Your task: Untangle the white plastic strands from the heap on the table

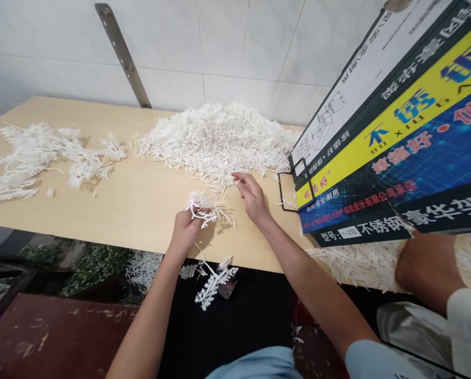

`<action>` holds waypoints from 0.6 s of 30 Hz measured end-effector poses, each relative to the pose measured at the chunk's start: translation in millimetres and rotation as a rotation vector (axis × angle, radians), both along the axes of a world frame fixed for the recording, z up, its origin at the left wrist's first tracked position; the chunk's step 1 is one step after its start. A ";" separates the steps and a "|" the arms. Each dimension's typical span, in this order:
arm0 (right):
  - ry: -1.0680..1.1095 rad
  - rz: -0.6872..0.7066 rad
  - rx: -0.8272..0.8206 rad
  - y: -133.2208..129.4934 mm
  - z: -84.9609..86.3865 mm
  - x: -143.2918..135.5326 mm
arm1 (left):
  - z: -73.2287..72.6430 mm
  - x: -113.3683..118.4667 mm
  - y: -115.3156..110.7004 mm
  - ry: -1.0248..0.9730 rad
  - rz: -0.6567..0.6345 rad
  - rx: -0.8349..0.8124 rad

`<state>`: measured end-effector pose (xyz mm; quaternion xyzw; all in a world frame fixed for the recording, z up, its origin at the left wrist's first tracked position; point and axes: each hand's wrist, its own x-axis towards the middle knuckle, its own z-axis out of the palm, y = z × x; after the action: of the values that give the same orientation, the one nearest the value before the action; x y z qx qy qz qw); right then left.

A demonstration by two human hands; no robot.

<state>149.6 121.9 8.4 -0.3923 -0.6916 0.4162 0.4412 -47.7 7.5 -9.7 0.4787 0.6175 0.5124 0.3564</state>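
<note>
My left hand is closed around a white branched plastic sprig, whose thin forked ends stick out above and to the right of the fingers. My right hand is to its right, at the front edge of a heap of loose white plastic stems. Its fingers are stretched out and a little apart, with nothing visible in them. Below the left hand, a white leafy sprig hangs past the front edge of the tabletop.
More white sprigs lie spread at the left. A large printed cardboard box stands at the right, beside a black wire frame. Another person's arm rests among white pieces behind the box. Green foliage shows below the table.
</note>
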 end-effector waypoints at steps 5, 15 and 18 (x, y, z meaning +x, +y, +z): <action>-0.244 0.174 0.233 -16.4 7.7 -5.9 | -2.9 0.3 3.7 -0.016 0.057 0.023; -0.157 0.358 0.042 -30.6 10.6 -23.9 | 2.2 -2.5 3.5 0.009 -0.070 0.039; -0.199 0.296 0.061 -30.5 11.8 -20.1 | 0.1 -4.5 4.8 0.042 -0.067 0.027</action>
<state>129.6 91.4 20.2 -0.3121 -0.7942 0.4146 0.3161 -52.1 12.2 -9.6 0.5143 0.6015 0.4984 0.3539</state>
